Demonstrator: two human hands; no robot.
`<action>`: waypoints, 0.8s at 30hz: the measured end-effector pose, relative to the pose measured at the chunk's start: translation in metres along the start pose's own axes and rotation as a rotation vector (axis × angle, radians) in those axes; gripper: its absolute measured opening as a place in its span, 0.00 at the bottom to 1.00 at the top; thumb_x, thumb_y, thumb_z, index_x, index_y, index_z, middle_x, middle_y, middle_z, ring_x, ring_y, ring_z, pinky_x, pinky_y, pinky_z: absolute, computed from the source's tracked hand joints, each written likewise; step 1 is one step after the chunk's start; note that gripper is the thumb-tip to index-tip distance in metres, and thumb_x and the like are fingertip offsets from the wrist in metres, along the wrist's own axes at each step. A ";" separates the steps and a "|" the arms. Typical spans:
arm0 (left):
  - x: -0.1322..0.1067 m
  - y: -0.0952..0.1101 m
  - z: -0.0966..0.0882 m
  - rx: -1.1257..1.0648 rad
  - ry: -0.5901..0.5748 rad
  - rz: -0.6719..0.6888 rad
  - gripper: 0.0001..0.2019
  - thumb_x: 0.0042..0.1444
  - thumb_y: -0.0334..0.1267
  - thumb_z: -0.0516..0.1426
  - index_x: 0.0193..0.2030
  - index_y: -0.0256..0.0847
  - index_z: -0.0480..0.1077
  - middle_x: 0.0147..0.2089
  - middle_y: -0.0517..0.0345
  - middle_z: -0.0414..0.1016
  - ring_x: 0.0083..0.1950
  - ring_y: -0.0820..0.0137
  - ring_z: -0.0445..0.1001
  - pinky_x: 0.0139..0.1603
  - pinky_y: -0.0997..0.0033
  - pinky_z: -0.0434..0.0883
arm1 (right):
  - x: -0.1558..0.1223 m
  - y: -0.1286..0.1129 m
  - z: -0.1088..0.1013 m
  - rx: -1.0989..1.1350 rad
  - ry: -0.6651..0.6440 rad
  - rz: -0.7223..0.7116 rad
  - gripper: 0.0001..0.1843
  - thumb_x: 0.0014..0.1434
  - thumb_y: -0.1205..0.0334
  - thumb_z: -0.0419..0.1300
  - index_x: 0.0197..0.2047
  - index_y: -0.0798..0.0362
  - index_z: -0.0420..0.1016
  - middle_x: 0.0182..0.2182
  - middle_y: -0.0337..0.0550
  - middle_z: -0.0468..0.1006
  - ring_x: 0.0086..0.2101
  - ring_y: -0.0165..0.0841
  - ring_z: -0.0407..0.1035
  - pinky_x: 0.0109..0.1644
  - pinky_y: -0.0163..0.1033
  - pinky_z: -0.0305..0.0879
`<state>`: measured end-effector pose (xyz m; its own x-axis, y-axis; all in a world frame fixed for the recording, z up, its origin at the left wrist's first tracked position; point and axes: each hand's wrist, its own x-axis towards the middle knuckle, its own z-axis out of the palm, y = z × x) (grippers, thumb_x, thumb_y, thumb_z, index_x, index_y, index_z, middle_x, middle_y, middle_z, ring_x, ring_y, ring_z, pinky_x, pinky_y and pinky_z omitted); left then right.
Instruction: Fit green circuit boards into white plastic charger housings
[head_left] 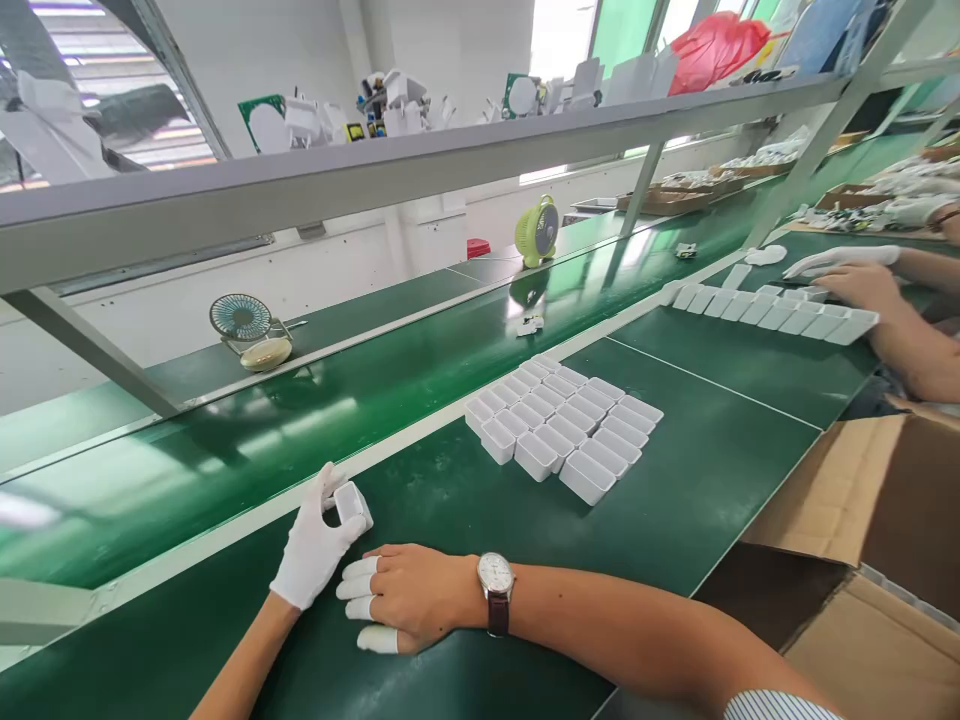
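white plastic box [351,503] smooth; cloth glove [311,550]; glossy green belt [225,440]; matt table [675,500].

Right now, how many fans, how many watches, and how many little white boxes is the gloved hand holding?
Desk fans: 2, the blue fan and the green fan
wristwatch: 1
small white box held in the gloved left hand: 1
Total: 4

Green fan [538,230]: I see it upright on the far belt edge.
Small fan [241,318]: far left, beside a cream case [265,353].
Cardboard box [862,520]: right, flaps open.
Red bag [716,50]: top shelf.
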<state>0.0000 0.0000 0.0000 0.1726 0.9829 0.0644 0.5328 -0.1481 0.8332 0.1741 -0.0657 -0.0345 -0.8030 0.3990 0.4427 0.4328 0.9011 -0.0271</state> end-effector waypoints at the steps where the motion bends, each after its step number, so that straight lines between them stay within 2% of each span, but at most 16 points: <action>1: 0.001 0.000 0.002 0.048 0.011 -0.020 0.42 0.53 0.47 0.62 0.73 0.44 0.52 0.64 0.44 0.70 0.62 0.50 0.72 0.64 0.45 0.66 | 0.000 0.001 0.000 -0.001 -0.008 0.000 0.17 0.69 0.51 0.55 0.46 0.53 0.80 0.52 0.48 0.80 0.54 0.37 0.72 0.60 0.40 0.63; 4: 0.002 0.000 0.003 0.148 0.025 -0.053 0.35 0.54 0.49 0.60 0.69 0.44 0.60 0.61 0.46 0.73 0.62 0.49 0.72 0.64 0.46 0.67 | 0.000 0.001 -0.004 0.016 -0.019 -0.004 0.17 0.69 0.50 0.56 0.47 0.54 0.79 0.54 0.49 0.78 0.56 0.38 0.71 0.62 0.39 0.61; 8: -0.001 0.003 0.003 0.148 0.005 -0.023 0.30 0.56 0.48 0.57 0.65 0.43 0.64 0.60 0.49 0.74 0.59 0.54 0.74 0.62 0.50 0.69 | 0.000 0.001 -0.016 0.076 -0.046 0.011 0.19 0.70 0.52 0.55 0.51 0.58 0.77 0.57 0.54 0.76 0.59 0.39 0.68 0.65 0.41 0.59; 11: -0.003 0.006 0.003 0.137 0.010 0.005 0.27 0.56 0.47 0.56 0.62 0.43 0.66 0.58 0.51 0.75 0.57 0.57 0.76 0.61 0.54 0.71 | 0.001 0.000 -0.023 0.150 -0.068 0.019 0.18 0.71 0.54 0.53 0.53 0.57 0.76 0.56 0.54 0.76 0.59 0.37 0.67 0.67 0.43 0.59; 14: -0.004 0.006 0.004 0.122 0.013 0.012 0.26 0.56 0.47 0.56 0.61 0.43 0.67 0.57 0.51 0.77 0.54 0.59 0.77 0.59 0.56 0.73 | 0.002 -0.002 -0.025 0.186 -0.065 0.028 0.16 0.72 0.55 0.53 0.52 0.56 0.76 0.55 0.52 0.77 0.58 0.36 0.68 0.68 0.43 0.57; 19: -0.004 0.005 0.004 0.128 0.009 0.008 0.28 0.55 0.49 0.56 0.61 0.43 0.67 0.57 0.52 0.77 0.55 0.58 0.78 0.58 0.56 0.74 | 0.001 -0.001 -0.023 0.126 -0.092 0.017 0.18 0.72 0.54 0.52 0.52 0.56 0.76 0.57 0.50 0.76 0.61 0.37 0.65 0.68 0.42 0.57; 24: -0.003 0.004 0.004 0.114 0.012 -0.024 0.30 0.53 0.51 0.56 0.62 0.43 0.66 0.55 0.52 0.78 0.54 0.57 0.78 0.58 0.55 0.74 | 0.001 -0.001 -0.020 0.080 -0.107 -0.021 0.17 0.72 0.51 0.53 0.50 0.52 0.78 0.54 0.47 0.79 0.58 0.33 0.69 0.67 0.40 0.58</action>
<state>0.0046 -0.0044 0.0010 0.1493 0.9874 0.0524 0.6276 -0.1356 0.7667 0.1810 -0.0695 -0.0165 -0.8526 0.3917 0.3460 0.3847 0.9185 -0.0919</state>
